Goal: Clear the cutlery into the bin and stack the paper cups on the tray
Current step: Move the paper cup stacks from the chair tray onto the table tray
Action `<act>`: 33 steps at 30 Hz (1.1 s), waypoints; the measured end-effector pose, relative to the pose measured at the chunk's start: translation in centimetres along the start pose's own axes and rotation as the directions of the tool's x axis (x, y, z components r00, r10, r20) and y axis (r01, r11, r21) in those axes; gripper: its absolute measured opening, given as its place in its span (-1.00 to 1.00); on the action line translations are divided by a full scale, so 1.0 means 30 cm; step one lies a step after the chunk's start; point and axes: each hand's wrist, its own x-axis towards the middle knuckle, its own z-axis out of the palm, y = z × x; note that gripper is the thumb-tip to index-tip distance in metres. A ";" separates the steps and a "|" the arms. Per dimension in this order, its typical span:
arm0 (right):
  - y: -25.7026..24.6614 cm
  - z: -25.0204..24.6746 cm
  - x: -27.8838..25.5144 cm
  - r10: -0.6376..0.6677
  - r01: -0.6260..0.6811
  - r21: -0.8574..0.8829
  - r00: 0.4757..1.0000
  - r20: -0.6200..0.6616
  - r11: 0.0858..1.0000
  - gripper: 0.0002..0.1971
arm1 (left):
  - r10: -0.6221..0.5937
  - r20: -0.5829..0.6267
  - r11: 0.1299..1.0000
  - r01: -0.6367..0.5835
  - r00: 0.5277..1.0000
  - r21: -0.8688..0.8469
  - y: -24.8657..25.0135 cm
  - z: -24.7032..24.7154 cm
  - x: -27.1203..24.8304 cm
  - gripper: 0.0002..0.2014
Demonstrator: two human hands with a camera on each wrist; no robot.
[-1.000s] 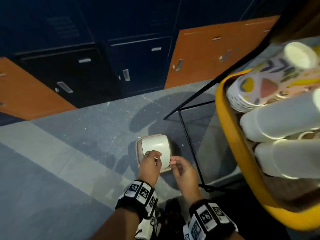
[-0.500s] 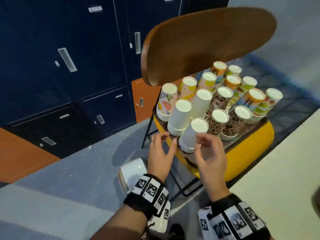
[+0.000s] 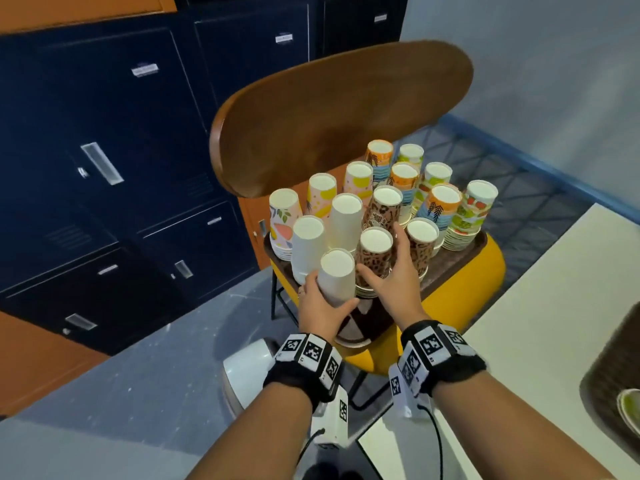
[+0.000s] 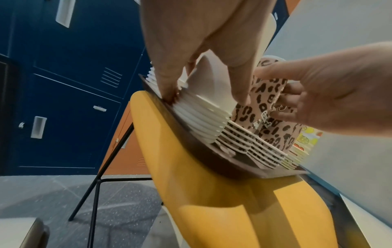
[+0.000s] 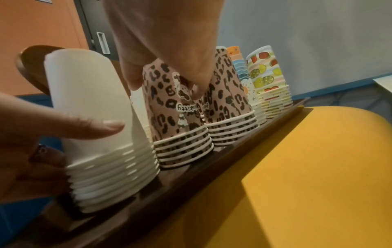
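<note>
Several stacks of upturned paper cups stand on a dark brown tray [image 3: 460,252] on a yellow chair seat [image 3: 481,271]. My left hand [image 3: 329,292] grips the nearest white cup stack [image 3: 337,275] at the tray's front corner, thumb on one side and fingers on the other. My right hand [image 3: 381,258] grips the leopard-print cup stack [image 3: 375,252] right beside it. The left wrist view shows the left hand [image 4: 203,95] low on the white cup stack [image 4: 203,120]. The right wrist view shows the right hand [image 5: 165,87] round the leopard-print cup stack [image 5: 169,109].
A white bin [image 3: 246,372] stands on the grey floor below my left wrist. The chair's wooden back [image 3: 339,123] rises behind the cups. Dark blue lockers [image 3: 121,168] fill the left. A white table [image 3: 554,323] lies to the right, with a dark mat [image 3: 616,375] at its edge.
The view swung up from the bin on the floor to the chair. Both hands rose from the bin to the tray; they hovered with spread fingers half a second ago and now grip cup stacks.
</note>
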 end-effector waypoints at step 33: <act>0.022 -0.227 -0.249 0.253 -0.245 0.067 0.904 -0.344 0.967 -0.18 | 0.312 0.261 0.948 -0.318 0.914 -0.018 0.134 0.032 -0.092 -0.17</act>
